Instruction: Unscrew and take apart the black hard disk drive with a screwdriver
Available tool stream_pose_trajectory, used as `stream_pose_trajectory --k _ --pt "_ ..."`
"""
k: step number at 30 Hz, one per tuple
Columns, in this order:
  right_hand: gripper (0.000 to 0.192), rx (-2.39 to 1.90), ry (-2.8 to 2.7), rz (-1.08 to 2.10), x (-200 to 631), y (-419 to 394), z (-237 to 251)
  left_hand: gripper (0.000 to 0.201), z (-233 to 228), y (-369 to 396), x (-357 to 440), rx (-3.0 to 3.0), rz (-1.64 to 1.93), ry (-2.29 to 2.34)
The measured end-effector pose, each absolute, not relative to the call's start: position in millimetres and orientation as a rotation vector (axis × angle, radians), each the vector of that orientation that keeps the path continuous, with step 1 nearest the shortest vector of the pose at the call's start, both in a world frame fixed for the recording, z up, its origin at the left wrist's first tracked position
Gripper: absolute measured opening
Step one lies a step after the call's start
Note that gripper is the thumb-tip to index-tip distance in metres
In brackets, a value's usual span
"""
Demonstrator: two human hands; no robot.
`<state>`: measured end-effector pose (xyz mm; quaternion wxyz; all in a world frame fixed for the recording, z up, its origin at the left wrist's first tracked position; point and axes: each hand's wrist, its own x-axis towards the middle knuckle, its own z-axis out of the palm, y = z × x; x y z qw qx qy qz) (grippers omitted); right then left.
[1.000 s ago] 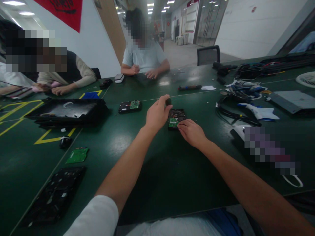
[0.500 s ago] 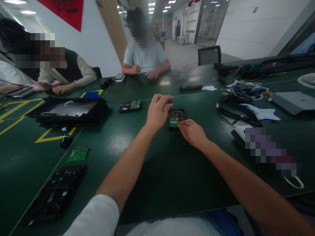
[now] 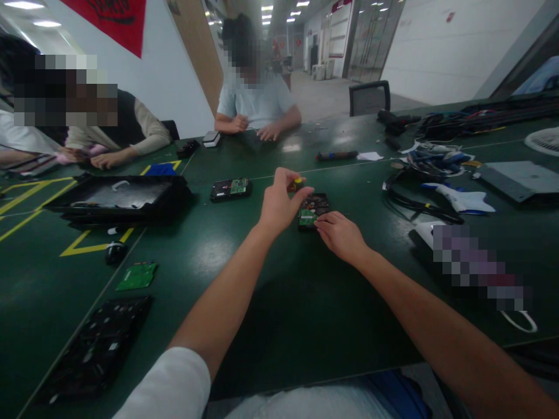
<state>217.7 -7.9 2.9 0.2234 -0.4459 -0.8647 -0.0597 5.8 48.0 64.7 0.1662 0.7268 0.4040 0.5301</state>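
Note:
A hard drive (image 3: 315, 202) lies on the dark green table in front of me, its green circuit board (image 3: 308, 217) facing up at the near end. My right hand (image 3: 343, 234) pinches the drive's near right edge with thumb and fingertips. Over the drive's far left side, my left hand (image 3: 283, 198) has its fingers curled round a small screwdriver with a yellow top (image 3: 299, 183). The screwdriver's lower part is hidden behind the thumb, so I cannot tell whether its tip touches the drive.
Another hard drive (image 3: 230, 190) lies to the left, beyond a loose green circuit board (image 3: 137, 276) and a black drive frame (image 3: 98, 343). Black trays (image 3: 117, 195) are stacked at left. Cables (image 3: 432, 160) and a grey metal box (image 3: 509, 180) sit at right. Two co-workers sit across.
My left fingers have shifted, so the screwdriver's yellow top now shows between them. The right hand stays on the hard drive. The view has moved slightly.

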Motion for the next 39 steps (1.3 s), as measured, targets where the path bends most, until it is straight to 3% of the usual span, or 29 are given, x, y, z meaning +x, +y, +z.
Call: stream_pose_trajectory --k 6,18,25,31,39 --pt "0.024 -1.239 -2.387 -0.157 217.9 -7.9 1.9 0.022 74.3 44.5 2.3 2.3 1.495 1.135" --pt "0.025 -1.247 -2.394 -0.166 216.7 -10.2 6.6 0.043 66.7 46.0 3.8 2.242 1.448 1.291" --pt "0.027 -1.252 -2.396 -0.164 216.9 -11.5 7.3 0.034 70.6 46.5 0.4 2.311 1.487 1.21" --pt "0.027 -1.249 -2.39 -0.155 216.6 -11.1 7.3 0.041 73.2 41.6 -0.1 2.352 1.409 1.417" --pt "0.027 -1.237 -2.372 -0.151 216.9 -10.8 5.8 0.046 65.8 48.0 2.1 2.155 1.48 1.326"
